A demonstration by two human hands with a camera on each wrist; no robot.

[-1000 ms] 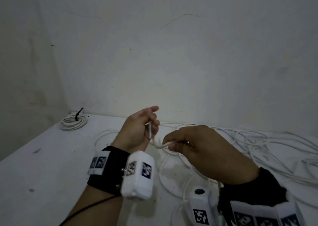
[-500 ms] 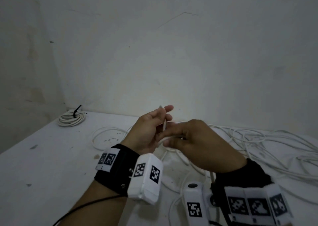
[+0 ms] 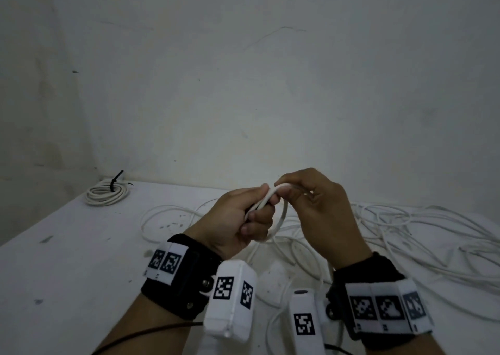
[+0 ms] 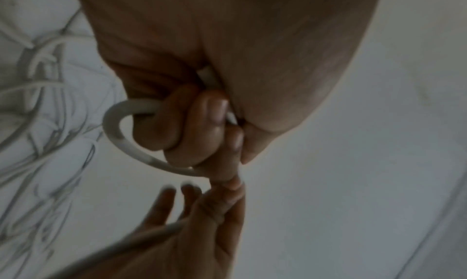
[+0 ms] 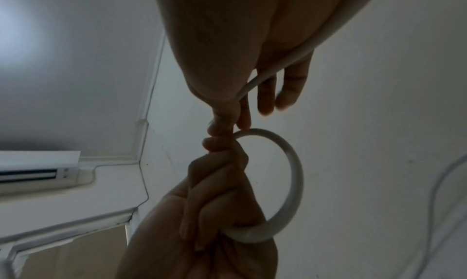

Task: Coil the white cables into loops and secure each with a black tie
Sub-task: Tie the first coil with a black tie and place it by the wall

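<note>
A white cable (image 3: 281, 216) is bent into one small loop between my hands, held above the table. My left hand (image 3: 243, 219) grips the loop's two strands in a fist; the loop (image 4: 113, 135) curves out of its curled fingers. My right hand (image 3: 311, 200) pinches the cable at the top of the loop (image 5: 290, 163) with thumb and forefinger, its other fingers straight; the cable runs on across its palm. More loose white cable (image 3: 405, 235) lies tangled on the table behind and to the right. No loose black tie shows.
A finished coil (image 3: 107, 193) with a black tie (image 3: 115, 181) lies at the table's far left corner by the wall. The white table (image 3: 67, 260) has bare surface on the left. Walls close in behind and left.
The short bend of cable has become a full small loop. My hands rose and closed together, the left fist now gripping both strands, the right pinching the loop's top.
</note>
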